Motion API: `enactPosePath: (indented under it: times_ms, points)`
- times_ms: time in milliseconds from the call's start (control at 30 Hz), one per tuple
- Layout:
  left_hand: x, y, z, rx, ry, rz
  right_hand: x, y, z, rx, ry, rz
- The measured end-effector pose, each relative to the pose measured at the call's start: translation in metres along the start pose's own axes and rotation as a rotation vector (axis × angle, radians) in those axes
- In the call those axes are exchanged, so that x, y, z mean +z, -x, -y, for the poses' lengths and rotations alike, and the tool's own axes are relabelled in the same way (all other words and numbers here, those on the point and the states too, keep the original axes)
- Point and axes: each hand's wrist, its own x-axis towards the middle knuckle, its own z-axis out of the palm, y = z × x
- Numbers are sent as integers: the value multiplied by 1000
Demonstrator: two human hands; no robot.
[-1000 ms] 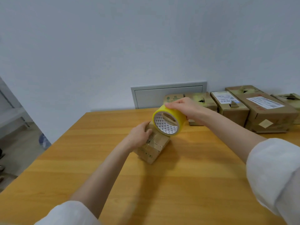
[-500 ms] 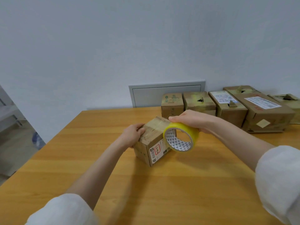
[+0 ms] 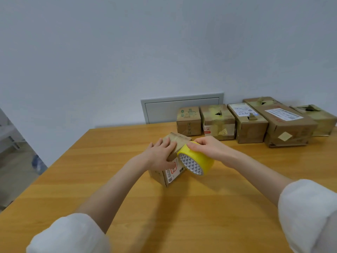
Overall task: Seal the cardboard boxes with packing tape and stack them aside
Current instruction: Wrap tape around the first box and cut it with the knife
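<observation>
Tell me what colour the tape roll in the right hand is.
The tape roll is yellow, its core white with dark triangles; head view.

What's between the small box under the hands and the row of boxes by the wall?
Only a bare strip of wooden table, per the head view; the small box and the row of boxes stand apart.

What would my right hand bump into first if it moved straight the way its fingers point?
Most likely your left hand, resting flat on top of the small box, just ahead of the right hand, which grips the tape roll. Depth is unclear.
</observation>
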Motion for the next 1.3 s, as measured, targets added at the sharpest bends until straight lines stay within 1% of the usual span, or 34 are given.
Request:
enactPosePath:
  times_ms: [100, 167, 233, 267, 333, 433, 467, 500, 567, 600, 667, 767, 867, 1000, 1100, 1200, 1300]
  points:
    - [-4, -3, -1, 22, 16, -46, 0, 4, -8, -18, -33, 39]
    - [0, -3, 0, 31, -37, -26, 0, 4, -10, -25, -55, 17]
    - [0, -4, 3, 9, 5, 5, 1, 3, -9, -41, -69, -2]
    - [-2, -5, 5, -11, 56, 1, 1, 3, -9, -49, -70, -1]
    - [-6, -8, 4, -106, 155, -44, 2, 3, -10, -63, -66, 7]
    - [-11, -11, -1, -227, 191, -102, -1, 2, -5, -97, -67, -2]
    - [-14, -11, 0, -235, 260, -121, -5, 1, -1, -114, -82, -2]
    - [-17, -10, 4, -236, 401, -144, -10, 1, 4, -138, -106, 0]
    - [-24, -6, 13, -254, 787, -165, -22, 0, 16, -198, -143, 11]
    - [-27, -3, 17, -266, 938, -165, -27, -2, 21, -225, -146, 18]
    - [-26, 4, 19, -280, 1069, -171, -32, -6, 29, -253, -136, 14]
    - [-18, 6, 18, -263, 1077, -207, -28, -13, 39, -293, -128, -13]
    - [-14, 6, 21, -239, 1071, -185, -21, -19, 48, -307, -123, -32]
    - [-13, 11, 30, -260, 1225, -192, -19, -21, 51, -314, -41, 25]
    - [-6, 13, 39, -276, 1297, -207, -28, -18, 50, -262, 1, 103]
    - [4, 17, 50, -321, 1367, -206, -40, -17, 43, -189, 147, 119]
    - [8, 15, 56, -303, 1362, -183, -42, -13, 34, -138, 121, 179]
